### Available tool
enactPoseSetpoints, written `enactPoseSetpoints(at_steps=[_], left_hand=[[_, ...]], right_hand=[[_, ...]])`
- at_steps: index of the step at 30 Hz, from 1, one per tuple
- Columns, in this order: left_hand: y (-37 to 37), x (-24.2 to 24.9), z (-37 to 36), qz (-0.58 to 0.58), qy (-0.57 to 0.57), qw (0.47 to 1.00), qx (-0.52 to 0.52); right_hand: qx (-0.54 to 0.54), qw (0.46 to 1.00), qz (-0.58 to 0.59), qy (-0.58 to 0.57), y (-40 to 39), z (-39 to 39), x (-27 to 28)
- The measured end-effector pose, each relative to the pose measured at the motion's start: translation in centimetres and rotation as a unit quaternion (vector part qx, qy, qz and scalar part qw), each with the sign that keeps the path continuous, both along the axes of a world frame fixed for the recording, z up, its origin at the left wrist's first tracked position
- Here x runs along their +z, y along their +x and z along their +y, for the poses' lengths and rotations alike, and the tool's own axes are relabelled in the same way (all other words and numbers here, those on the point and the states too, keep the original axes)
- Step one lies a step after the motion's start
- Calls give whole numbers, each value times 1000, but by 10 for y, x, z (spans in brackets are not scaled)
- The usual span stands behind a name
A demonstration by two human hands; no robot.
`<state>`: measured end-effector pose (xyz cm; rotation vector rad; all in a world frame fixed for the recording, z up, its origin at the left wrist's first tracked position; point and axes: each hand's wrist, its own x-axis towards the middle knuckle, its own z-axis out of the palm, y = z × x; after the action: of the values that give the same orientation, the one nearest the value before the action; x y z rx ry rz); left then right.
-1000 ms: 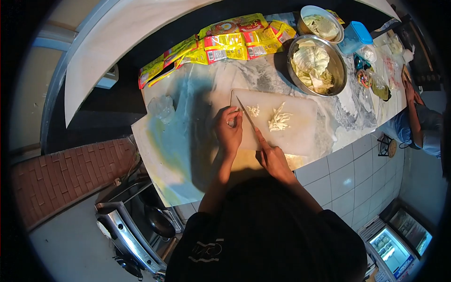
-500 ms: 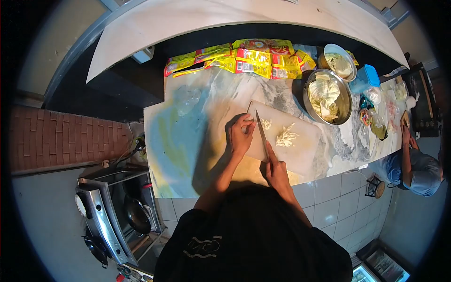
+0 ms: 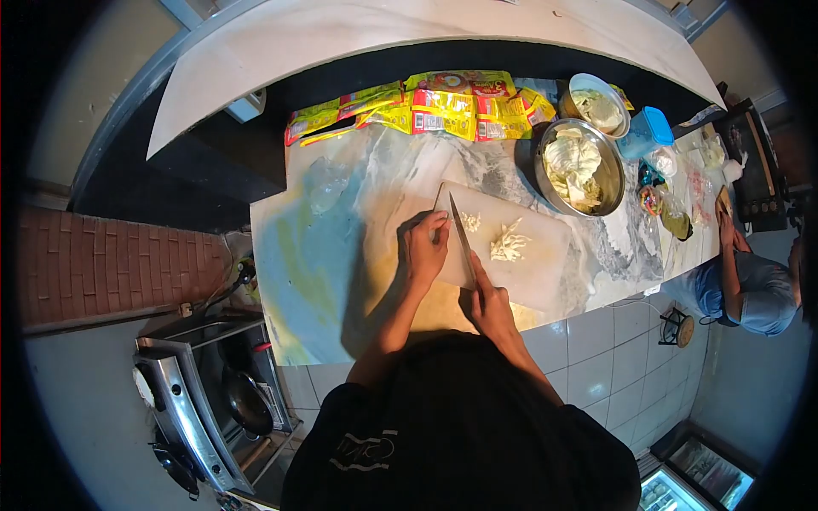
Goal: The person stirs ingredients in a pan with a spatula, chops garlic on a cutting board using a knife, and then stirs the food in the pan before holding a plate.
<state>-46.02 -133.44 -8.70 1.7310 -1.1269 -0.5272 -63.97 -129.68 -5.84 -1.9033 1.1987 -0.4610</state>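
My right hand is wrapped round the handle of a kitchen knife, whose long blade points away from me over the white cutting board. Left of the blade is my left hand, its fingers curled and pinched together at the board's left edge. Whatever lies between those fingertips is too small to make out. Just right of the blade lies a small bit of shredded cabbage. Farther right on the board sits a larger heap of cabbage shreds.
Behind the board stands a steel bowl with cabbage leaves, beside another bowl. Yellow noodle packets line the back. A blue-lidded container stands right. Another person works at the far right. A wok is lower left.
The whole view has shifted slightly, so the counter appears farther left. Both hands stay at the board, with the knife still in my right hand. The cabbage heaps look much the same.
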Motion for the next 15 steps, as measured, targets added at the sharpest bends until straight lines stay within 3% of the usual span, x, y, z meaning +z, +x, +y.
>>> enactPoseSetpoints(at_steps=[3, 15], left_hand=[[-1, -1, 0, 20, -13, 1000, 1], [4, 6, 0, -84, -43, 995, -15]], right_hand=[[0, 1000, -12, -6, 3, 1, -4], [-2, 1000, -6, -8, 2, 1, -8]])
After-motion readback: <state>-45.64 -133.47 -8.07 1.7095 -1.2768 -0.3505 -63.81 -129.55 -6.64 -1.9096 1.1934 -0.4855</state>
